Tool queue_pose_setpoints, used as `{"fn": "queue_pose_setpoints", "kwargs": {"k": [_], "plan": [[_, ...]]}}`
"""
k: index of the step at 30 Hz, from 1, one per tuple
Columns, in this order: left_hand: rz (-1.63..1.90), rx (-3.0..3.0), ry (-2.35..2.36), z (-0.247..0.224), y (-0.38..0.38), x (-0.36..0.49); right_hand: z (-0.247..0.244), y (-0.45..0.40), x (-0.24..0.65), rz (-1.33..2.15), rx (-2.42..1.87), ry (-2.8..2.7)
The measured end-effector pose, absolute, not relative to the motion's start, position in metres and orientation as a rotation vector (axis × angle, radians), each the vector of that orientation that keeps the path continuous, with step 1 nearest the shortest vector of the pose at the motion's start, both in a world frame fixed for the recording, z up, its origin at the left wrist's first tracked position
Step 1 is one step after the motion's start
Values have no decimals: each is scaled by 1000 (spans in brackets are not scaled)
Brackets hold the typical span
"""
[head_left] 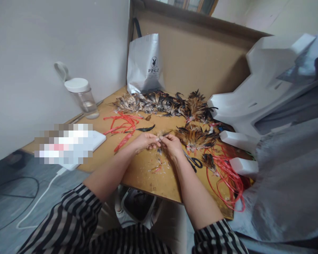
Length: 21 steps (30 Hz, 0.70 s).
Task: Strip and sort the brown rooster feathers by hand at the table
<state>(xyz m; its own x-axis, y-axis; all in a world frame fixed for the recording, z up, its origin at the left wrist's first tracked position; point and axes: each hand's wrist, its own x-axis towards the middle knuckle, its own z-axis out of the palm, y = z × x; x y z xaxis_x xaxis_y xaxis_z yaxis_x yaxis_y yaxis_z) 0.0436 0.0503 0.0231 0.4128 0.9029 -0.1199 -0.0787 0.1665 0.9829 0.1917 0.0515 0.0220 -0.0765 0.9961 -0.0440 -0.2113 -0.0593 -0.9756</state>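
Over the middle of the wooden table (137,169), my left hand (147,141) and my right hand (171,144) meet, fingertips pinched together on a small feather (165,134). Which fingers bear on it is too small to tell. Just right of my right hand lies a brown feather bundle (194,137), with black scissors (194,161) below it. Left of my hands are red plastic strips (124,123) and a single dark feather (147,128). Small scraps (157,167) lie on the table below my fingers.
A long feather pile (153,102) lies at the back before a silver bag (144,65). A bottle (83,98) and a white device (96,141) with a cable stand left. Red strips (228,173), a small feather bundle (208,161) and white foam (238,139) are right.
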Motion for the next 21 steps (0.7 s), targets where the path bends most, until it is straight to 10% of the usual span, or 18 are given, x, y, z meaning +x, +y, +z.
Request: {"fn": "queue_pose_setpoints", "kwargs": {"k": [21], "plan": [[875,1354,981,26,49,50,24,51,197,1114,-1218,-1274]]}}
